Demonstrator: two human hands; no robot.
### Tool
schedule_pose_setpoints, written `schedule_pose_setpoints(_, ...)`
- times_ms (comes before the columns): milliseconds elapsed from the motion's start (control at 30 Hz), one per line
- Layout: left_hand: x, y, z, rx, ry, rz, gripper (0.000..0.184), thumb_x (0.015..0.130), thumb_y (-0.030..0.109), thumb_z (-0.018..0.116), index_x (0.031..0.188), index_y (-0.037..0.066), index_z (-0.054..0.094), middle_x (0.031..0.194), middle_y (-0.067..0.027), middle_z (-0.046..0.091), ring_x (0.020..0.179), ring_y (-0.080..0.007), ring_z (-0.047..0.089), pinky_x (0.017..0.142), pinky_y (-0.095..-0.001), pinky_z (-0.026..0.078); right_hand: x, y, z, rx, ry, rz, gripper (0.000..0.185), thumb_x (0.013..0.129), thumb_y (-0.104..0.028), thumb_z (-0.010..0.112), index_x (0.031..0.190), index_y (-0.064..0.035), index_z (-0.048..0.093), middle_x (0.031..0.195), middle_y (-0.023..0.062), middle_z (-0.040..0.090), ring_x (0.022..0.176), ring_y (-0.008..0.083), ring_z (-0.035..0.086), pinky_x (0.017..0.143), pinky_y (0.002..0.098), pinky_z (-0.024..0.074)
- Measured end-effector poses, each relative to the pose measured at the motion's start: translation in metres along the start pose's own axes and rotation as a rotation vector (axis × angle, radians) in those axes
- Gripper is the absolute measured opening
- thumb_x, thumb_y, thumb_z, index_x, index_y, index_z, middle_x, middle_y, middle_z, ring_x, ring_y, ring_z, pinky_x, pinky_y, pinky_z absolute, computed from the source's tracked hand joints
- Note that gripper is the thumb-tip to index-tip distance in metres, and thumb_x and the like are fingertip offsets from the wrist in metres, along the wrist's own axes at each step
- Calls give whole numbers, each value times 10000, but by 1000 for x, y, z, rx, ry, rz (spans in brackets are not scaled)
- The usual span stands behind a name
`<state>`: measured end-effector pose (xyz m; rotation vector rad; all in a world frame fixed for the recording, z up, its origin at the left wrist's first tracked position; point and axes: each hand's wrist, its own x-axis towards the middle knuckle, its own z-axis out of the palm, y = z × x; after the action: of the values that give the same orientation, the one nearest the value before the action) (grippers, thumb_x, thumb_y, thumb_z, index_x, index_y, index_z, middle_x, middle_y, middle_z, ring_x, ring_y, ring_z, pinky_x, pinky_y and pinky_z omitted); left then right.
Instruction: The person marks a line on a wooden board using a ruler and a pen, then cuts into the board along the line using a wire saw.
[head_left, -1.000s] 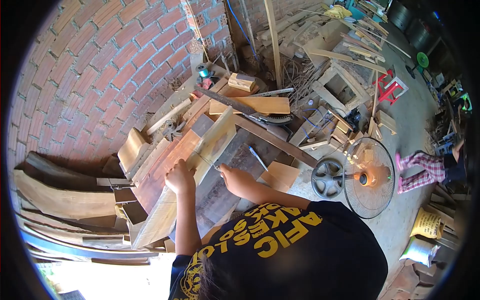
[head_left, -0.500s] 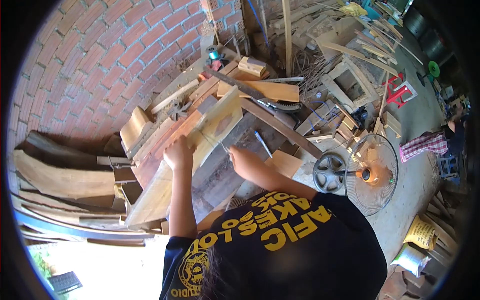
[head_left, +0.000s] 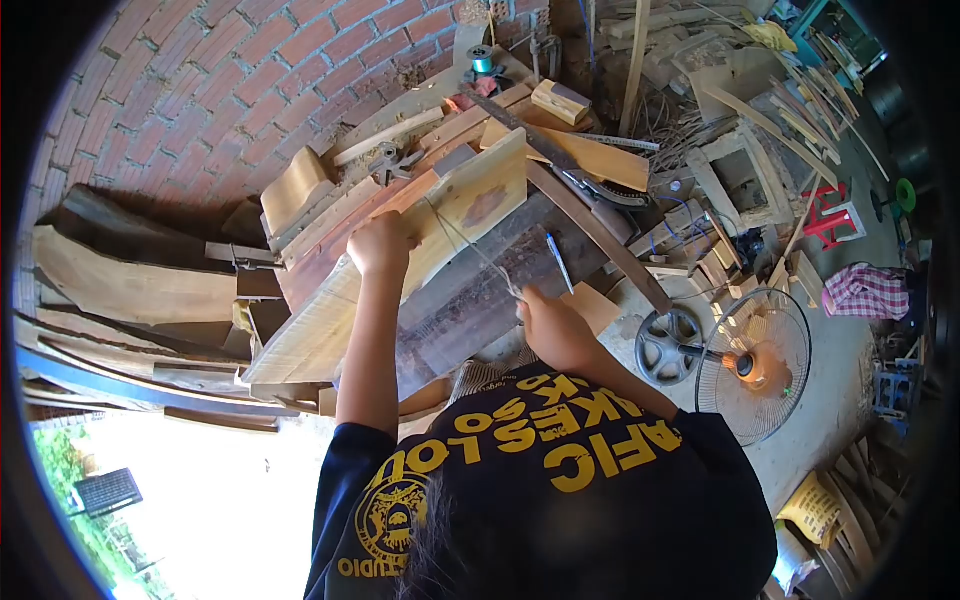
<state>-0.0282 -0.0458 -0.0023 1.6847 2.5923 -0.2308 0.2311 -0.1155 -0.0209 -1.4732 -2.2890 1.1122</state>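
A long pale wooden board with a dark knot and a curved lower edge stands tilted on the workbench. My left hand is closed over its upper edge, around the middle of its length. My right hand is closed in front of the board, gripping the near end of a thin, cord-like strand. From those fingers the strand runs up across the board's face to its top edge. Whether it is cord or wire I cannot tell. A blue-and-white pen lies on the dark bench top, close to my right hand.
Along the brick wall lie wooden strips, a curved block and a spool of green line. A caged fan stands right of the bench. Curved planks are stacked at the left. Scrap wood fills the back right.
My right hand has drawn back from the board toward my body, and a longer stretch of strand shows. My left hand stays on the board's edge. The whole view has shifted.
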Motion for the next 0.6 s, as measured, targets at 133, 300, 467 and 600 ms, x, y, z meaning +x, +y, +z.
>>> schedule_pose_setpoints(133,-3,-3,-2,-22,41,39,283,670,363,771,814,131,696,840,-80,694,772,-239,675,627,-356,519,83,-1,37,36,123,-101,191,943,-190,413,968,-11,476,720,234,610,697,417,612,616,513,470)
schedule_pose_setpoints(300,9,-7,-2,3,2,39,367,665,414,772,882,135,675,850,-74,694,778,-244,677,632,-364,523,91,-6,39,12,108,-106,183,937,-182,419,979,-11,470,727,239,611,700,421,612,615,511,471)
schedule_pose_setpoints(467,22,-16,8,51,-3,25,669,636,472,780,1163,162,510,796,-49,683,763,-229,676,632,-361,528,15,16,10,27,-36,-4,180,943,-205,436,985,-31,451,708,228,607,695,422,608,608,510,462)
schedule_pose_setpoints(600,15,-18,4,97,71,104,764,625,489,781,1228,172,435,849,-53,681,762,-228,674,628,-360,529,8,26,10,-8,48,-41,180,945,-208,451,962,-29,459,683,213,590,670,418,591,578,495,456)
